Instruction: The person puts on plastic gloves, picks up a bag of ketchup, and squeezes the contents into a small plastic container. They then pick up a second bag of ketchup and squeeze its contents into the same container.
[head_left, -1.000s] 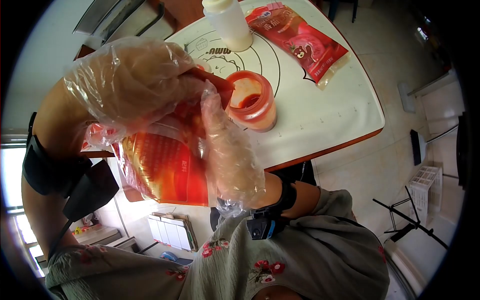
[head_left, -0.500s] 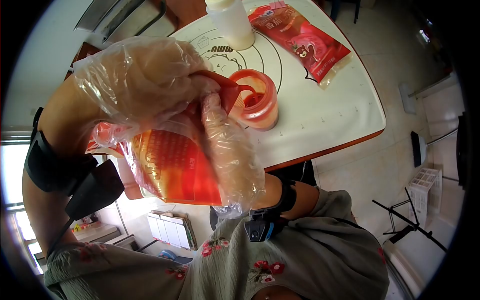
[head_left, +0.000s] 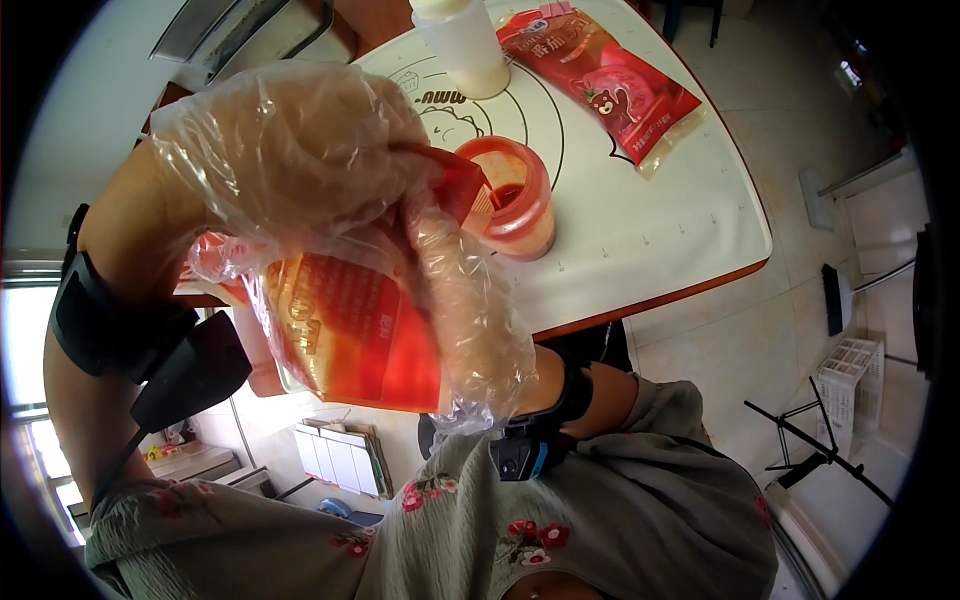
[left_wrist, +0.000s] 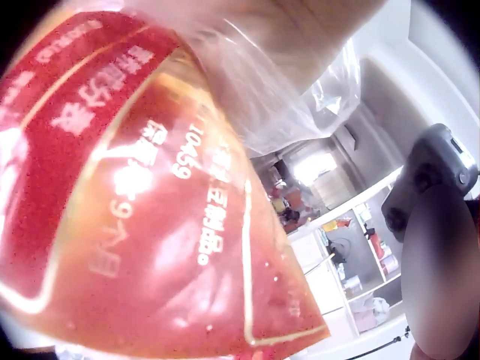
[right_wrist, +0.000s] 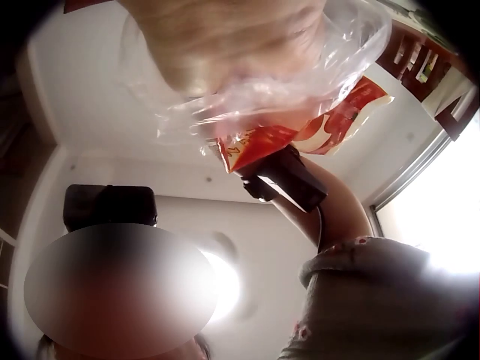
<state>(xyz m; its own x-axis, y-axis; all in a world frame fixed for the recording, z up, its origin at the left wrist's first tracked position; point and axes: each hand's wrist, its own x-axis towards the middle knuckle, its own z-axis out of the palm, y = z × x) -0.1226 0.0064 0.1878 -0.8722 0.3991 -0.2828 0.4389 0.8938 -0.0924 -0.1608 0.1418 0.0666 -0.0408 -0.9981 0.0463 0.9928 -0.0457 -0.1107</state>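
Both hands wear clear plastic gloves and grip a red ketchup pouch [head_left: 350,335] by its upper end. My left hand [head_left: 300,150] bends over the pouch top from the left. My right hand [head_left: 465,310] holds its right side, thumb up near the opening. The pouch's torn corner tips over the mouth of a wide-mouthed plastic jar [head_left: 530,235], and a thin red strand hangs from it. Red sauce [head_left: 508,196] lies inside the jar. The pouch's printed back [left_wrist: 165,225] fills much of the left wrist view. In the right wrist view, a pouch edge [right_wrist: 259,146] shows below the right hand.
A translucent squeeze bottle [head_left: 465,55] stands behind the jar. Another red ketchup pouch [head_left: 605,85] lies to its right. A white printed mat [head_left: 650,225] covers the table, whose wooden edge [head_left: 640,300] runs near the right forearm.
The pouch and left hand have shifted slightly right, closer over the jar. Half a second ago a thicker stream of sauce ran into the jar; now it has thinned to a strand.
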